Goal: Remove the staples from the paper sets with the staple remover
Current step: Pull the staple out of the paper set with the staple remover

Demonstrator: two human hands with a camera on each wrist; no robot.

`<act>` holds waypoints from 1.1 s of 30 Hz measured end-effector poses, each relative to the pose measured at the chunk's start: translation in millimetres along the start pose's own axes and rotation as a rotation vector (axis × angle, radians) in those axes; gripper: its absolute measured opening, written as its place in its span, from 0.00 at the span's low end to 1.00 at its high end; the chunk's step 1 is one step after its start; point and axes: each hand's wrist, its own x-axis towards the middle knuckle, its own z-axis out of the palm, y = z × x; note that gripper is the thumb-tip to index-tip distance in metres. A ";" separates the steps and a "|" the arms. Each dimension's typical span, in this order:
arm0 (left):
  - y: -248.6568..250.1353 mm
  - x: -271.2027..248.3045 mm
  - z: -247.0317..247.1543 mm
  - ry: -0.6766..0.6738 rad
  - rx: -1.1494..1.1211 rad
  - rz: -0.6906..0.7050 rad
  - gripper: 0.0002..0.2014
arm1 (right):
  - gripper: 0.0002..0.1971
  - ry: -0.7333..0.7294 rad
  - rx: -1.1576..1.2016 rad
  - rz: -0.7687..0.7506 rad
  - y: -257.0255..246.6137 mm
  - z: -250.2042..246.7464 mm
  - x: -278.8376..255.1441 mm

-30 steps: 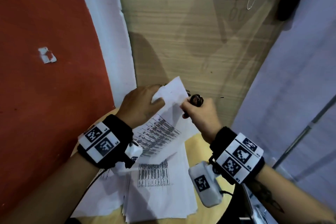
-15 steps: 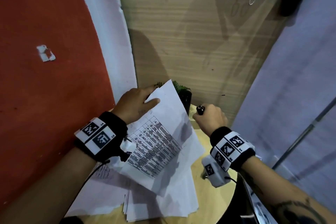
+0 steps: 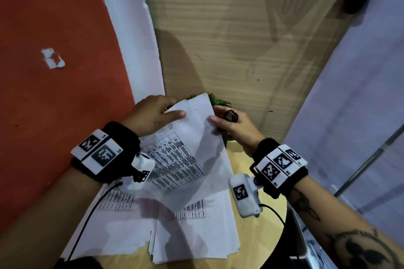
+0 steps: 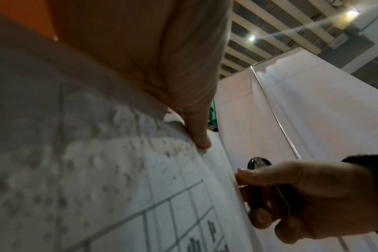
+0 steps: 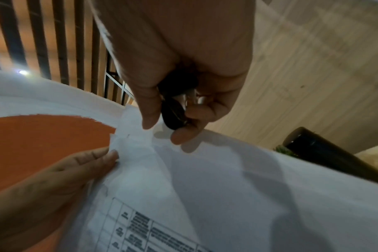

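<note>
I hold the paper set (image 3: 192, 137) lifted above the round wooden table (image 3: 247, 157), its top corner raised toward the wooden panel. My left hand (image 3: 153, 116) pinches the upper left corner, thumb on the front face and the other fingers behind the sheets. My right hand (image 3: 236, 126) is curled around the black staple remover (image 3: 231, 116), and its thumb tip touches the right edge of the same set.

The sheets are thin, light and soft. They already bend and wrinkle near the corner, so I judge they will tear easily if I pull hard. I think the best place to hold is close beside the staple, with the paper kept flat and tight there. The staple remover is small, hard and smooth, with metal parts; it could slip in the palm, so a firm grip on its two sides seems right to me.

More printed sheets (image 3: 188, 236) lie in a loose pile on the table under my wrists. A small green plant (image 3: 216, 99) in a dark pot stands just behind the lifted set.

The staple itself I cannot find with certainty: two tiny dark marks near the top edge may be holes or a staple. The claws of the remover are hidden by my fingers, so I cannot tell if they are apart. The left fingers behind the paper are also out of sight.
</note>
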 end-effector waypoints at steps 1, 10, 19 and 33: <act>-0.1 0.2 -1.0 -0.007 -0.015 -0.012 0.27 | 0.14 -0.038 -0.010 -0.006 -2.8 3.7 0.3; 9.2 -3.4 -13.8 -0.081 -0.263 -0.018 0.25 | 0.07 0.031 -0.022 -0.076 -11.7 11.3 0.3; 23.7 -2.4 -5.5 0.005 -0.340 -0.004 0.11 | 0.09 0.017 -0.013 -0.051 -12.2 10.5 -14.4; 48.8 -8.7 -12.3 -0.108 -0.339 0.033 0.06 | 0.17 0.177 -0.062 -0.223 -42.1 12.5 -23.1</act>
